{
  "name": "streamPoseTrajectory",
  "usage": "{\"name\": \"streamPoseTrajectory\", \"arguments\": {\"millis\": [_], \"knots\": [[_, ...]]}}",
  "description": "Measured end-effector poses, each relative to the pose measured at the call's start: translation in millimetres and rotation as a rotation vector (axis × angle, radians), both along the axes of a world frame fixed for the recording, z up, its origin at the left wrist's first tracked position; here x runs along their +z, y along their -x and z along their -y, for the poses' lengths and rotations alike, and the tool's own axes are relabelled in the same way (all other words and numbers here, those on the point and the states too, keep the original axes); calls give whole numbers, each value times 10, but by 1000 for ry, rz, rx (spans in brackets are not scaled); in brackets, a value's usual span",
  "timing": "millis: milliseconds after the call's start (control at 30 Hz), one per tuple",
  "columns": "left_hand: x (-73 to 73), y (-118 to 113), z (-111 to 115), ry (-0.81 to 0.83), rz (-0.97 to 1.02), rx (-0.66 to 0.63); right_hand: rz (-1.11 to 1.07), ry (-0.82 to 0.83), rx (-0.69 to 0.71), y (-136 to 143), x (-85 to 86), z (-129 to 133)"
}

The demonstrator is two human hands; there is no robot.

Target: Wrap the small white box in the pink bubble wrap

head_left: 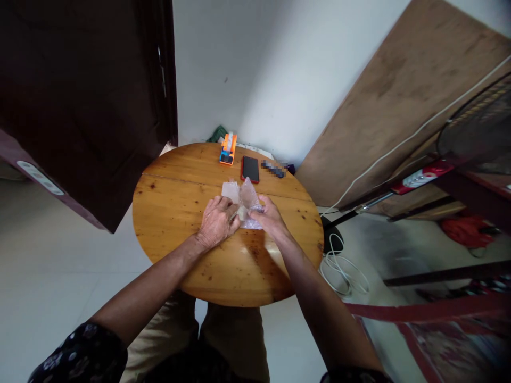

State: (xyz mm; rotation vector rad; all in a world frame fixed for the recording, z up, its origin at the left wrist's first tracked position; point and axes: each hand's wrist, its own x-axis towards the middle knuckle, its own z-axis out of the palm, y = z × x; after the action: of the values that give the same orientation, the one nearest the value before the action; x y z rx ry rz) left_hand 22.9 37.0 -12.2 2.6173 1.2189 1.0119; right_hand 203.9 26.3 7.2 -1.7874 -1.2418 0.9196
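Note:
Both my hands meet at the middle of a round wooden table [179, 213]. My left hand [216, 222] and my right hand [268, 215] each pinch a crumpled clear plastic bag [244, 198] that lies on the tabletop. The bag's top stands up between my fingers, and a flat whitish part of it spreads to the left. What is inside the bag is hidden by my fingers.
At the table's far side lie an orange and blue small box [228, 149], a red-edged phone [250, 168] and a dark small object [273, 169]. A dark door [88, 106] hangs at the left. A leaning wooden board [399, 111], a fan [479, 133] and white cable coils [343, 271] crowd the right.

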Motion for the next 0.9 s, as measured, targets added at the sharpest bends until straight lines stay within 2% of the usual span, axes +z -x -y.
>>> {"name": "streamPoseTrajectory", "arguments": {"millis": [167, 400, 633, 767, 900], "knots": [[4, -8, -10, 3, 15, 9, 49, -63, -27, 59, 3, -59], [63, -18, -7, 110, 31, -10, -44, -68, -11, 264, 116, -73], [37, -23, -32, 235, 173, -46, -121, -49, 75, 344, 271, 40], [31, -12, -62, 454, 404, -46, -124, -46, 193, 296, 321, 129], [63, 18, -83, 712, 586, -47, -34, -34, 318, 289, 283, 133]]}}
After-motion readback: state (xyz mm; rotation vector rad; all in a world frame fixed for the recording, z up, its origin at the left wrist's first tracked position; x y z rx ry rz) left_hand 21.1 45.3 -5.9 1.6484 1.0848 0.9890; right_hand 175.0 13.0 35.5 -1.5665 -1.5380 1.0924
